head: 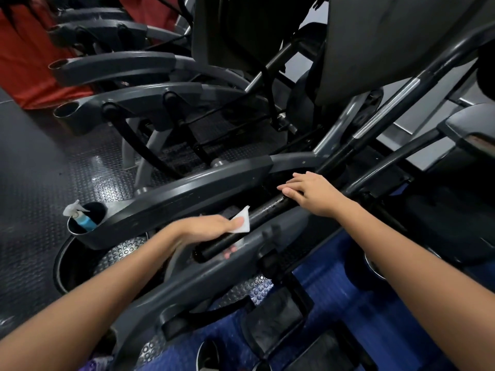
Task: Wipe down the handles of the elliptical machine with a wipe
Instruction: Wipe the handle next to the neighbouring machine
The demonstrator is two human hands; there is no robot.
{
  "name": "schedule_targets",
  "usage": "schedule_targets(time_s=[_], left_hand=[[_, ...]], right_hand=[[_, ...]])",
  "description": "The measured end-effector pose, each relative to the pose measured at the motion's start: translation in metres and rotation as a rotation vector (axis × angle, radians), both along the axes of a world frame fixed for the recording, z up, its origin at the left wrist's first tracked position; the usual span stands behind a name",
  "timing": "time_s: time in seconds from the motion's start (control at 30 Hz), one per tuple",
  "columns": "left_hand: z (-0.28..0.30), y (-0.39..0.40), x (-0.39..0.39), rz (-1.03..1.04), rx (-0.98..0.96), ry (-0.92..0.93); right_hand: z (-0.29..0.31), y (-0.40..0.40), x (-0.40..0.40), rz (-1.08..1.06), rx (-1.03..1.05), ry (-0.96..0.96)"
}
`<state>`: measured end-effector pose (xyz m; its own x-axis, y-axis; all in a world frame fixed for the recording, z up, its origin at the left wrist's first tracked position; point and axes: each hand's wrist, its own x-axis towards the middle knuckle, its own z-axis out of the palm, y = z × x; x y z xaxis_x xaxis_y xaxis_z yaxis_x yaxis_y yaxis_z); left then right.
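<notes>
Forearms: both of my bare arms fill the lower frame, closest to the camera, reaching up and away toward the machine.
Left fingers: my left hand [211, 226] wraps the near end of the handle [257, 219] through the wipe [242, 223]; the thumb pins the white sheet on top, and curled fingertips [229, 253] show pink beneath the bar.
Right fingers: my right hand [310, 192] lies on the same bar farther up, fingers straight and slightly spread, thumb along the bar; it grips nothing and, I judge, only steadies.
Wipe: a small white folded piece, touching the bar, one corner sticking up past the thumb.
Handle: a black, shiny bar between the machine's grey arms; its long axis runs from lower left, its capped end just below my left hand, up and right toward the upright column.
Key relation: the unwiped length lies up-right of the left fingers, along the bar, toward the right hand; the left hand is nearer the free end.
Next move, as I judge it: slide the wipe up the axis, and lift the right hand before they meet.
Hand pose: left wrist bent over the bar, palm down; right palm down, wrist level.
Nearby: a spray bottle [80, 218] stands in the cup holder [88, 236] left of my left hand.
</notes>
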<state>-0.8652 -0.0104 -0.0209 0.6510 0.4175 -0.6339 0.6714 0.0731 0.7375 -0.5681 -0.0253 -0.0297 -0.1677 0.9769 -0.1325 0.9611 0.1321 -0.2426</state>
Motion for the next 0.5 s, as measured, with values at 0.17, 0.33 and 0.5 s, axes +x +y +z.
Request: schedule_targets(time_s=[0.17, 0.33, 0.5], left_hand=[[-0.005, 0.012, 0.06, -0.139, 0.368, 0.082], [-0.01, -0.028, 0.052, -0.142, 1.009, 0.253], [-0.012, -0.03, 0.005, -0.144, 0.858, 0.308]], right_hand=[[0.002, -0.001, 0.0, 0.004, -0.009, 0.002], [0.006, -0.001, -0.001, 0.015, -0.024, 0.002], [0.015, 0.004, 0.019, 0.055, 0.024, -0.208]])
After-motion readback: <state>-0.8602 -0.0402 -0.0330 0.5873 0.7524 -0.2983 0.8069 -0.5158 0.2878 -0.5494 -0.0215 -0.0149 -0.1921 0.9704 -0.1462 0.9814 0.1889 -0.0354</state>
